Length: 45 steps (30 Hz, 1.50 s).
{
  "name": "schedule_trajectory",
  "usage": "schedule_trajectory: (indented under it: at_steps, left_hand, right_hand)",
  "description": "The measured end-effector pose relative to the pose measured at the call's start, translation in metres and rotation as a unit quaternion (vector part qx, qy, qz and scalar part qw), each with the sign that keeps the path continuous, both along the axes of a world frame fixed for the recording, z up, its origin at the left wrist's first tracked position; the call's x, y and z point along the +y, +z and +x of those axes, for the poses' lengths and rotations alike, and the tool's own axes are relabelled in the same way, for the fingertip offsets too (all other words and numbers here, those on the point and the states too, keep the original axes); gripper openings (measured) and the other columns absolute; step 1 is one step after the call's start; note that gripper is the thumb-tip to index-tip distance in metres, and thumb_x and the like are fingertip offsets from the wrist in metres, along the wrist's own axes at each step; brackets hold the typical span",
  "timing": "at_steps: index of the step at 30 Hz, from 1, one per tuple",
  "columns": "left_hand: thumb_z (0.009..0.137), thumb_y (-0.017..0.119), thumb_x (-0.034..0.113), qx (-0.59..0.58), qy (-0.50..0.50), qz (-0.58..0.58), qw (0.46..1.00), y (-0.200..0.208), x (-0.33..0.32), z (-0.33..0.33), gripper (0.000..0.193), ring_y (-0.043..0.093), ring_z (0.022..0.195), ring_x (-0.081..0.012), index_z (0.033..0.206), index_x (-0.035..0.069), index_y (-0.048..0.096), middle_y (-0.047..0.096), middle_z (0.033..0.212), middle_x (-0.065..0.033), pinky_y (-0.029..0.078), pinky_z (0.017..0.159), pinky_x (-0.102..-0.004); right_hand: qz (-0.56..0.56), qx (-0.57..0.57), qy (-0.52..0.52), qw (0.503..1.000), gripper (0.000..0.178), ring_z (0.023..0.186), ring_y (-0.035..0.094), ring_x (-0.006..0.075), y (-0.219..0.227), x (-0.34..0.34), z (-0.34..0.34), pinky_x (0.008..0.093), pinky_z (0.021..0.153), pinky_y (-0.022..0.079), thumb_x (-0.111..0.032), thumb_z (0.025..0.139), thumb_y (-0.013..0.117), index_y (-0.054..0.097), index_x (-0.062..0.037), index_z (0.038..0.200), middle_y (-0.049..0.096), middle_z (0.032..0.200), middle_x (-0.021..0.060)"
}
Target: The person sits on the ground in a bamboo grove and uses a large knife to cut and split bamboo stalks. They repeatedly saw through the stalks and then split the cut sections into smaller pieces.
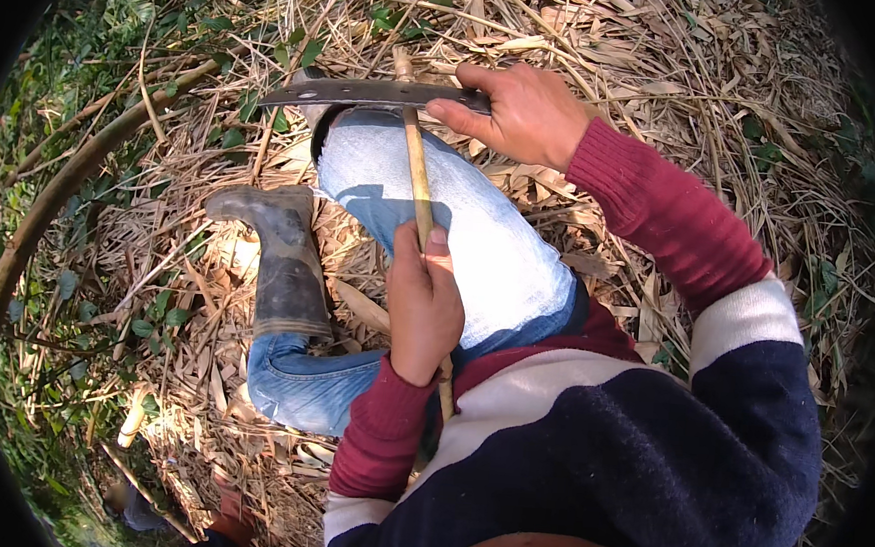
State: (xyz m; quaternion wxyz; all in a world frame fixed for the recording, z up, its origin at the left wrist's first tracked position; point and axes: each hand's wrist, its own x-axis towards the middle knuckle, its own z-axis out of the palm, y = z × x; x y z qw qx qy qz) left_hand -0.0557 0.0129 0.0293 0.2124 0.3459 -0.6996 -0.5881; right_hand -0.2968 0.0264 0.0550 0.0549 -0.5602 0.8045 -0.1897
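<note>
My left hand (423,308) is closed around a thin, pale yellow-green stick (419,177), fingers and thumb wrapped about its lower middle. The stick slants over my jeans-clad thigh, its far end on the leaf litter side and its near end by my waist. With my right hand (527,114) I grip the right end of a long, dark, slightly curved blade (358,92) that has several small holes. The blade lies crosswise over the upper part of the stick, near my knee. Whether it cuts into the stick cannot be made out.
My legs in blue jeans (490,227) are bent, with a muddy rubber boot (293,260) at the left. Dry leaves and stalks (671,57) cover the ground. A thick curved stem (51,205) arches among green plants. Part of another person (232,517) shows at lower left.
</note>
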Motion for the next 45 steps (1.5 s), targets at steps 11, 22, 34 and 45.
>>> schedule_trajectory:
  at_steps: [11, 22, 34, 45]
  left_hand:
    - [0.111, 0.041, 0.033, 0.054, 0.017, 0.329, 0.942, 0.014, -0.014, 0.008, 0.03, 0.038, 0.044, -0.0019, 0.109, 0.007, 0.055, 0.046, 0.064, 0.0039, 0.028, 0.039, -0.0187]
    - [0.109, 0.049, 0.031, 0.071, 0.021, 0.218, 0.973, 0.006, 0.002, 0.012, 0.027, 0.038, 0.048, -0.0024, 0.11, 0.005, 0.054, 0.046, 0.064, 0.0045, 0.028, 0.043, -0.0196]
    - [0.111, 0.044, 0.024, 0.013, 0.019, 0.111, 0.994, 0.003, 0.004, 0.001, 0.025, 0.038, 0.062, -0.0059, 0.112, 0.0, 0.051, 0.044, 0.071, 0.0008, 0.033, 0.054, -0.0265]
    - [0.11, 0.046, 0.027, 0.03, 0.03, 0.1, 0.994, -0.002, -0.002, 0.005, 0.022, 0.034, 0.054, 0.0002, 0.106, 0.007, 0.053, 0.042, 0.069, 0.006, 0.026, 0.046, -0.0182]
  right_hand:
    - [-0.007, -0.347, -0.05, 0.936, 0.1, 0.056, 0.064, 0.0205, -0.005, 0.011, -0.013, 0.0443, 0.058, 0.054, -0.087, 0.091, 0.028, 0.069, 0.0041, 0.103, 0.056, 0.054, 0.0037]
    - [-0.01, -0.049, 0.027, 0.998, 0.068, 0.051, 0.056, 0.0331, 0.011, 0.033, -0.004, 0.0447, 0.054, 0.043, -0.071, 0.096, 0.047, 0.063, -0.0057, 0.09, 0.053, 0.055, 0.0108]
    - [0.038, -0.04, 0.017, 0.998, 0.071, 0.061, 0.065, 0.0382, 0.025, -0.003, 0.002, 0.0476, 0.062, 0.051, -0.071, 0.097, 0.043, 0.069, -0.0046, 0.092, 0.061, 0.058, 0.0149]
    - [-0.011, -0.358, -0.02, 0.933, 0.09, 0.052, 0.062, 0.022, -0.009, -0.009, -0.017, 0.0374, 0.052, 0.05, -0.08, 0.095, 0.034, 0.072, 0.0006, 0.103, 0.059, 0.057, 0.0078]
